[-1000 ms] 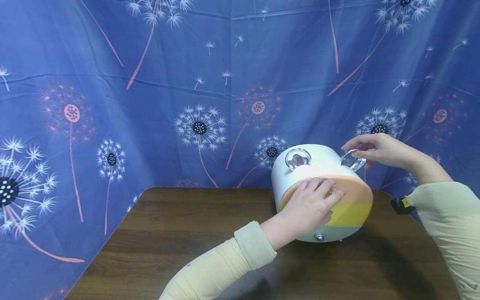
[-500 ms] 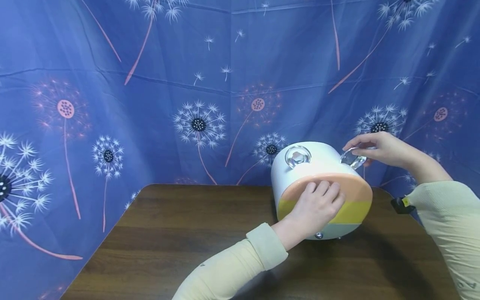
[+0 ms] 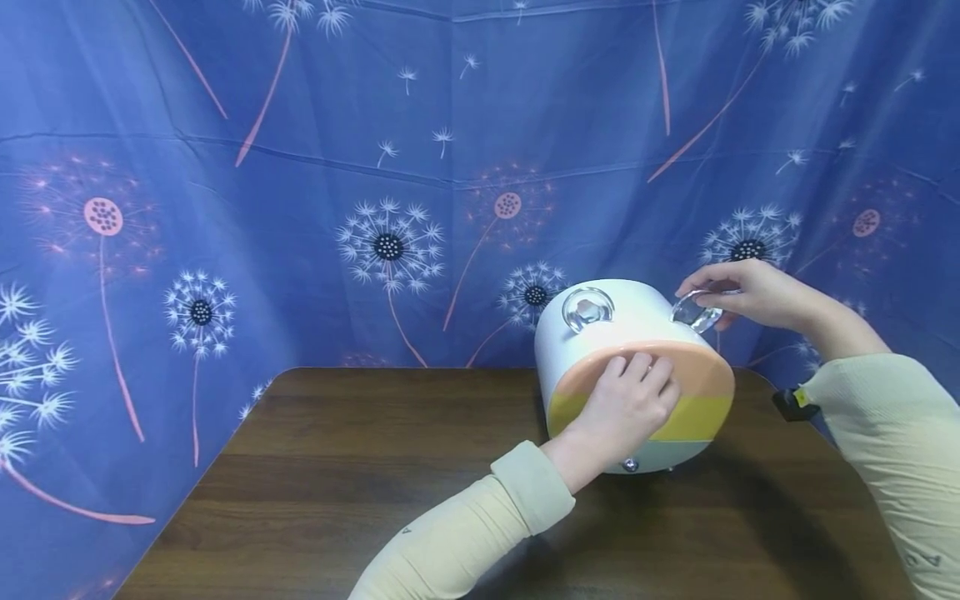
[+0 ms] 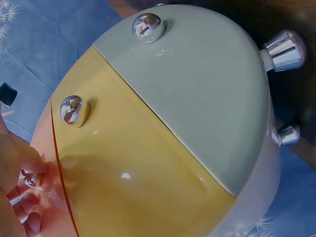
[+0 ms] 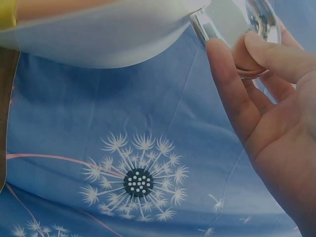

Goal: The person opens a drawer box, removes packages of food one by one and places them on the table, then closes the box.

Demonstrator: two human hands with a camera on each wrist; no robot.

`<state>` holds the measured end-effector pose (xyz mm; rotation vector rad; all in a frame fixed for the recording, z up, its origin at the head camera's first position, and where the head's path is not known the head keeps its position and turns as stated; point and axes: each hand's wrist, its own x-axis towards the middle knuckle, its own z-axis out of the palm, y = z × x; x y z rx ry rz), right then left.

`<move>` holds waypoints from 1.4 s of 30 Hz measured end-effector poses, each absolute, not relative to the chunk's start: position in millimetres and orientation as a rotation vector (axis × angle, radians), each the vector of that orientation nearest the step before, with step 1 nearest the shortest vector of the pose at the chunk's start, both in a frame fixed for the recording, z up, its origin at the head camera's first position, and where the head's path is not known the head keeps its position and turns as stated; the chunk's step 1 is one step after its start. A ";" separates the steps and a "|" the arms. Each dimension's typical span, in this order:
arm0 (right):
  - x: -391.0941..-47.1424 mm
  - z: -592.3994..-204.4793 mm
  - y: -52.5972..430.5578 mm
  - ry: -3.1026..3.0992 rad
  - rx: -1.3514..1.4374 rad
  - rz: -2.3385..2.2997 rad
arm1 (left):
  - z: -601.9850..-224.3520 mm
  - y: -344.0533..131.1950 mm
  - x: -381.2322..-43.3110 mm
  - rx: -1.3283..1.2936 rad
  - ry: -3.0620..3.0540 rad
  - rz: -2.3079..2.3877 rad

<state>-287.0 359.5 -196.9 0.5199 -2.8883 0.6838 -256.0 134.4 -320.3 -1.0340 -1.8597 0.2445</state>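
A rounded white drawer box (image 3: 637, 304) stands on the table with peach (image 3: 705, 367), yellow (image 4: 128, 163) and green (image 4: 197, 84) drawer fronts. My left hand (image 3: 633, 404) is at the peach front, its fingers and thumb pinching a small chrome knob (image 4: 29, 178) there. Two shiny chrome ears rise from the top of the box. With thumb and fingers, my right hand (image 3: 761, 292) grips the right ear (image 5: 227, 24); the left ear (image 3: 588, 310) is untouched. Chrome knobs also show on the yellow (image 4: 72, 110) and green (image 4: 147, 26) fronts. All the fronts look closed.
A brown wooden table (image 3: 360, 467) extends to the left and in front of the box. Right behind it hangs a blue dandelion-print curtain (image 3: 300, 208). Small chrome feet (image 4: 287, 50) hold up the box. A black device (image 3: 793, 405) sits at the right cuff.
My left hand has shifted slightly across the peach front and its spread fingers have drawn in around the knob. The right hand keeps its hold on the ear. The head view has shifted slightly.
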 end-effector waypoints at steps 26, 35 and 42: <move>-285.1 -197.3 356.7 -2.977 0.529 0.773 | -314.7 134.2 -253.5 -1.052 -1.941 0.310; -284.4 -196.8 353.7 -2.966 0.494 0.744 | -314.1 138.3 -249.1 -1.024 -1.885 0.309; -283.7 -197.5 353.0 -2.958 0.497 0.731 | -313.8 139.1 -244.0 -1.007 -1.874 0.330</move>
